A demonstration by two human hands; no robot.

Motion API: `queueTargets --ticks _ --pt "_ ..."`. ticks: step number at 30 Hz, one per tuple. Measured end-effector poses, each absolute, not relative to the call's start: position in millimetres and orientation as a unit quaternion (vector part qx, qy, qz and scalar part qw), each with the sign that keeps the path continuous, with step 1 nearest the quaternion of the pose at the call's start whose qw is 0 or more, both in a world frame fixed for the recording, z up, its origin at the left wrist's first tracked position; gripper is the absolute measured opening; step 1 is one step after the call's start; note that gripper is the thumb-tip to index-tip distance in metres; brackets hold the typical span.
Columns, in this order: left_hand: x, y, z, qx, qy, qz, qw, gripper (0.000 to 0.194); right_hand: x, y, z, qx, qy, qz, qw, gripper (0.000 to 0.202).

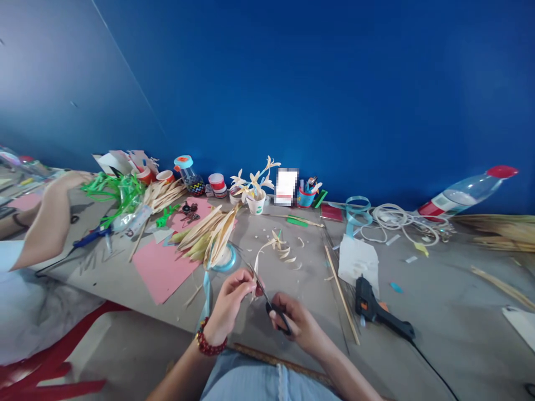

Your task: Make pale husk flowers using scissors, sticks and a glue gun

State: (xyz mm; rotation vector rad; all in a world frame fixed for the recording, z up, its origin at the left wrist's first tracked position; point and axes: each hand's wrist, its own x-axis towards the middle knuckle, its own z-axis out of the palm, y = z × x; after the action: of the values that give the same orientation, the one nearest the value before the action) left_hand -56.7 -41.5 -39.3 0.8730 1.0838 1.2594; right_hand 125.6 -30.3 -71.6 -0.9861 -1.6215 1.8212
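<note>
My left hand (237, 298) pinches a thin, pale strip of dried husk (256, 273) near the front of the table. In my right hand (295, 318) is a pair of scissors (279, 316) with black handles, its blades pointing up and left beside the strip. Whether the blades touch the strip I cannot make out. Beyond my hands lie curled husk scraps (285, 252). Left of them sits a bundle of dried corn husks (209, 236) by a roll of light-blue ribbon (225, 259). Husk flowers (254, 181) stand in a small white cup (256, 204).
A black glue gun (382, 312) lies on white paper (358, 262) at right, its cord trailing off the front. A wooden stick (341, 295) lies between it and my hands. Pink paper (165, 270) is at left. Another person's arm (50, 214) reaches over green strips (112, 189).
</note>
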Motion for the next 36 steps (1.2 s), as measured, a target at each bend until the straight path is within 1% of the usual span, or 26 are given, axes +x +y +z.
queueTargets --ticks 7,15,19,25,32,36 --pt "-64 -40 -44 0.352 0.476 0.526 0.61 0.013 121 -28 -72 -0.377 -0.593 0.674 0.227 0.048" --pt "-64 -40 -42 0.359 0.48 0.52 0.609 0.015 119 -29 -70 -0.392 -0.604 0.65 0.242 0.048" --pt "-59 -41 -41 0.346 0.472 0.541 0.604 0.014 123 -32 -64 -0.377 -0.619 0.644 0.245 0.05" --pt "-41 -40 -32 0.392 0.458 0.552 0.576 0.013 132 -43 -62 -0.392 -0.641 0.593 0.288 0.051" --pt "-21 -38 -21 0.433 0.45 0.532 0.572 0.019 141 -53 -59 -0.397 -0.611 0.593 0.342 0.051" --pt "-14 -36 -18 0.446 0.444 0.533 0.566 0.02 144 -56 -56 -0.397 -0.588 0.607 0.358 0.051"
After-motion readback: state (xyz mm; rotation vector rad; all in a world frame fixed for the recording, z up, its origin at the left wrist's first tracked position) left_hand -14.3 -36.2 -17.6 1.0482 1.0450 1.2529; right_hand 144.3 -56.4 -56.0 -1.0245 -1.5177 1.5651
